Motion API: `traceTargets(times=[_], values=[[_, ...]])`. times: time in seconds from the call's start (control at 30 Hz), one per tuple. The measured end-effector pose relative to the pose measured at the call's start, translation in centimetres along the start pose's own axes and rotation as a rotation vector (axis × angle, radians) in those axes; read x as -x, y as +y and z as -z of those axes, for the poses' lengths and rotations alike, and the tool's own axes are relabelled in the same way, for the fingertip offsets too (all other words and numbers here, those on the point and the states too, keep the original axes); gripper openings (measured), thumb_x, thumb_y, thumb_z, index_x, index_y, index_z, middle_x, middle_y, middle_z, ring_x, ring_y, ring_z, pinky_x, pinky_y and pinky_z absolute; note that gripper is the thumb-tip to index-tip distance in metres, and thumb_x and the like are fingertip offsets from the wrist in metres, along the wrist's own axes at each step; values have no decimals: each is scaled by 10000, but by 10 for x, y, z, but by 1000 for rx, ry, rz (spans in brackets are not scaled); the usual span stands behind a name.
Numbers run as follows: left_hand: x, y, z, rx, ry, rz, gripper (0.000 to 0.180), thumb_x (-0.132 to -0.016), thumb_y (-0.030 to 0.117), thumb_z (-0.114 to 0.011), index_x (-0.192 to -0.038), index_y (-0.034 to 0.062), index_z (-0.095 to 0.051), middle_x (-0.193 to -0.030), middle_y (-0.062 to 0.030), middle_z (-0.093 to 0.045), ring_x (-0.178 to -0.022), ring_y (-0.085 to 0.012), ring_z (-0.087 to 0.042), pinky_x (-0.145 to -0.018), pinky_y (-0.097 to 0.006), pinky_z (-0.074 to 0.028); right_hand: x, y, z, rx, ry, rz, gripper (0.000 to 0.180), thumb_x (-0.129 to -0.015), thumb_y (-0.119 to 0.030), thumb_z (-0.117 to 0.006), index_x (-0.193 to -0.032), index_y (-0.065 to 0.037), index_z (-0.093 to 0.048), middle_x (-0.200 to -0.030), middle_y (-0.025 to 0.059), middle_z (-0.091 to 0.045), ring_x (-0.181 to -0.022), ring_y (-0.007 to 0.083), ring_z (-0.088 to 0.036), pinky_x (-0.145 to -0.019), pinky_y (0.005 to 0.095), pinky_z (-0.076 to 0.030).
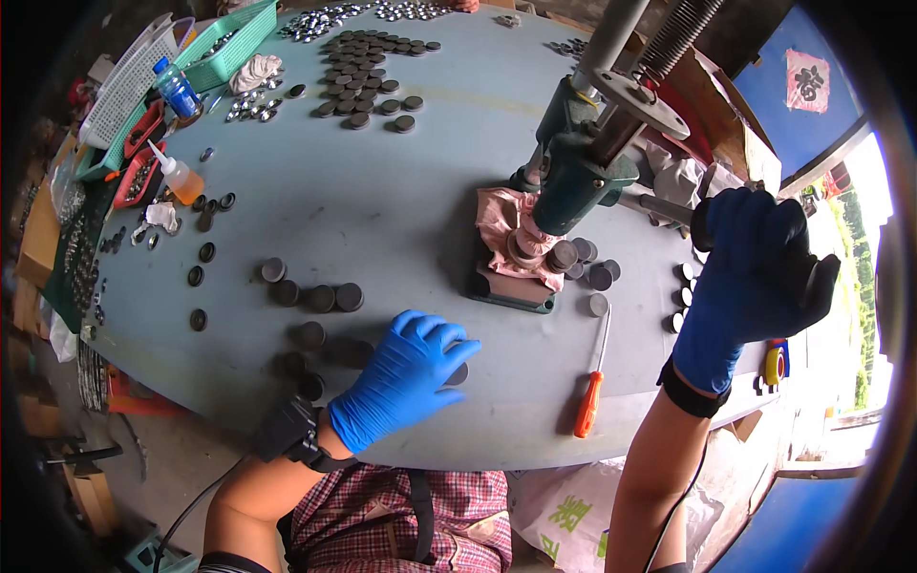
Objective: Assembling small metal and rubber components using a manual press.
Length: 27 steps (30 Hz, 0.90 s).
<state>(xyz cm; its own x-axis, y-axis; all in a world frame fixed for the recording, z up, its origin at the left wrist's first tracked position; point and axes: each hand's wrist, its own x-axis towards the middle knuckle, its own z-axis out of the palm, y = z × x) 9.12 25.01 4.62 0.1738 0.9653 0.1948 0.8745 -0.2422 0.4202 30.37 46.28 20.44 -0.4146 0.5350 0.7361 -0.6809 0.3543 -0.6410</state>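
Observation:
My left hand (401,372), in a blue glove, is low over the near table, fingers bent and closed around a small dark round disc (458,374) at its thumb side. More dark discs (322,298) lie in loose groups beside and beyond it. My right hand (750,263), also gloved in blue, is wrapped round the black-ended lever (702,222) of a green hand press (585,181). Under the press head, a pink cloth (501,215) covers part of the base, and discs (564,255) cluster against it. An orange-handled screwdriver (590,401) lies between my hands.
Stacked dark discs (363,76) and shiny metal parts (315,21) spread over the far table (382,201). Along the left edge are a green basket (224,53), a blue bottle (177,88) and a squeeze bottle with orange liquid (180,178). A tape measure (776,363) sits at the right edge.

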Motion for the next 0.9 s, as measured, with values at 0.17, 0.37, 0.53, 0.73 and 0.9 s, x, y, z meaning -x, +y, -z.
traceTargets(times=[0.17, 0.37, 0.53, 0.73, 0.9], values=[[5, -2, -11, -123, 11, -7, 430, -801, 227, -733, -1207, 147, -618, -1144, -53, -586, -1028, -259, -561, -973, -427, -400, 3, 1, -6, 106, 15, 31, 572, -915, -600, -315, -696, -82, -420, -567, 50, -350, -519, 188, -323, -521, 352, -256], [-72, -22, -7, 192, 408, 133, 343, -820, 92, -708, -1157, 78, -644, -1095, -105, -610, -881, -304, -617, -789, -386, -507, -36, -5, 2, -31, 66, -183, 490, -945, -513, -313, -666, -113, -355, -567, 11, -298, -495, 169, -290, -491, 335, -226], [-124, -45, -29, 332, 567, 122, 343, -825, 50, -698, -1163, 70, -642, -1013, -122, -638, -843, -313, -634, -765, -381, -521, -87, 3, 3, 147, 426, -351, 402, -957, -420, -335, -659, -150, -344, -567, -5, -255, -474, 156, -275, -468, 322, -228], [-135, -44, -31, 356, 516, 104, 309, -828, 84, -714, -1126, 57, -636, -984, -141, -668, -831, -335, -658, -761, -388, -526, -124, 21, 40, 121, 336, -431, 328, -961, -371, -409, -752, -125, -464, -594, -19, -308, -506, 142, -316, -499, 310, -250], [-150, -37, -54, 484, 567, 84, 607, -779, 135, -762, -1321, 47, -504, -948, -193, -658, -857, -367, -649, -765, -464, -523, -107, 18, 25, 129, 274, -364, 302, -944, -350, -439, -726, -141, -431, -586, -25, -297, -501, 135, -291, -505, 305, -242]])
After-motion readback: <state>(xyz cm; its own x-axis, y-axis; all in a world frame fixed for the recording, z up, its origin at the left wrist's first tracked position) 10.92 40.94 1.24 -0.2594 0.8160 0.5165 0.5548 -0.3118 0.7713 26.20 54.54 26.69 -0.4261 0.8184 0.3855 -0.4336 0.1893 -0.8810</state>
